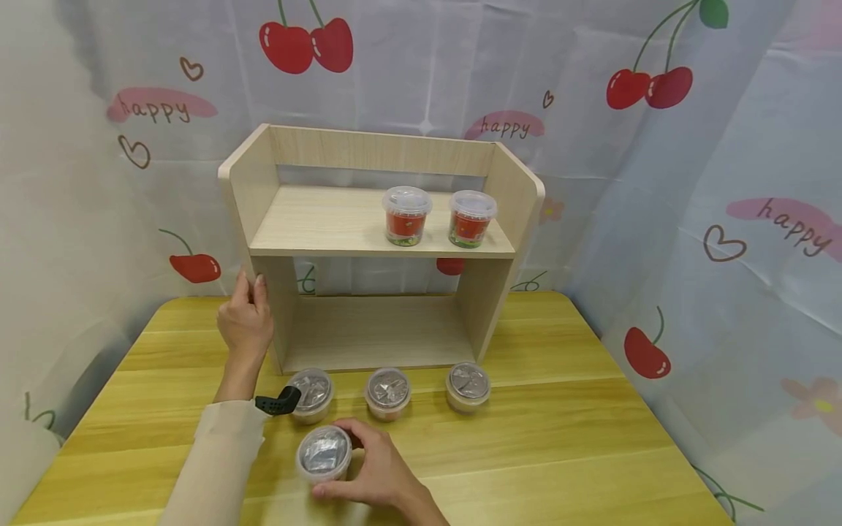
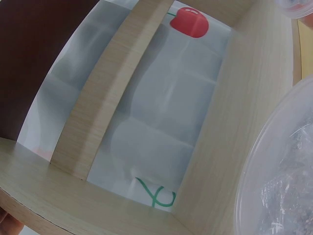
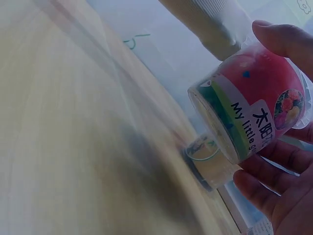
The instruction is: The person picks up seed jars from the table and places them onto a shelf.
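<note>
Left hand (image 1: 245,325): at the front edge of the left side board of the wooden shelf (image 1: 381,253), fingers close together and pointing up; whether it grips the board cannot be told. Black clip (image 1: 279,402) at the cuff of the pale sleeve (image 1: 220,446).

Rear left cup (image 1: 314,391): on the table (image 1: 559,453), partly behind the clip.

Held cup (image 1: 324,453): in front of the rear left cup, raised above the table; lid up, base down, long axis from lid to base and close to upright. Short round tub, clear plastic lid, silvery wrapping beneath; red label (image 3: 254,81) with green and white bands, dark lettering including "My little", round flower picture.

Right hand (image 1: 378,467): curved round the held cup from the right, thumb and fingers on opposite sides.

Middle cup (image 1: 388,394): on the table, before the shelf.

Two red-labelled cups, left (image 1: 406,217) and right (image 1: 471,220): upright on the upper board, side by side, apart.

Rear right cup (image 1: 468,387): on the table, near the shelf's right corner
</note>
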The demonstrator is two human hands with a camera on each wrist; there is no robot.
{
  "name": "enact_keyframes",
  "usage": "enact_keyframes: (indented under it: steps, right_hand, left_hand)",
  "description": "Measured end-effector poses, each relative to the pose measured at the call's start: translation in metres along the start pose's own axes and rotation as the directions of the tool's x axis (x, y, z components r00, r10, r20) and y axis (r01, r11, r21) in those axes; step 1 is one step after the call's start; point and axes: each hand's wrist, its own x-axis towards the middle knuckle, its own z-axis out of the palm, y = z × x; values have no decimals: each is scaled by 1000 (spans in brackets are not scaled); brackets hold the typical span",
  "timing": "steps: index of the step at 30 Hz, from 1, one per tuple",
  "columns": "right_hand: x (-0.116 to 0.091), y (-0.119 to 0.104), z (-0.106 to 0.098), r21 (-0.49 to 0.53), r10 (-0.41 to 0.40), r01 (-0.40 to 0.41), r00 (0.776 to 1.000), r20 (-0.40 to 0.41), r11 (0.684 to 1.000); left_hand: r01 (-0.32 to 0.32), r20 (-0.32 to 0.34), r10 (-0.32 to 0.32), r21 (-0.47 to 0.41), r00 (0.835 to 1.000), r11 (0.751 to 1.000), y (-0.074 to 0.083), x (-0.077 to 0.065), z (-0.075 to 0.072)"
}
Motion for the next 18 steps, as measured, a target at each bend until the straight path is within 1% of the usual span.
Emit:
enact_keyframes:
  steps: [7, 9, 12, 18]
  right_hand:
    - [5, -1, -6, -37, -62, 61, 997, -41, 997]
    - [6, -2, -9, -41, -65, 63, 996, -54, 997]
    - [8, -2, -13, -34, -54, 52, 996, -67, 998]
    - [11, -7, -21, -7, 9, -9, 997, -77, 1000]
  left_hand:
    - [-10, -7, 10, -3, 1000, 1000, -2, 0, 1]
    - [-8, -4, 8, 0, 1000, 1000, -2, 0, 1]
    - [-6, 1, 6, 0, 1000, 1000, -1, -1, 1]
    - [-4, -3, 4, -2, 1000, 1000, -1, 0, 0]
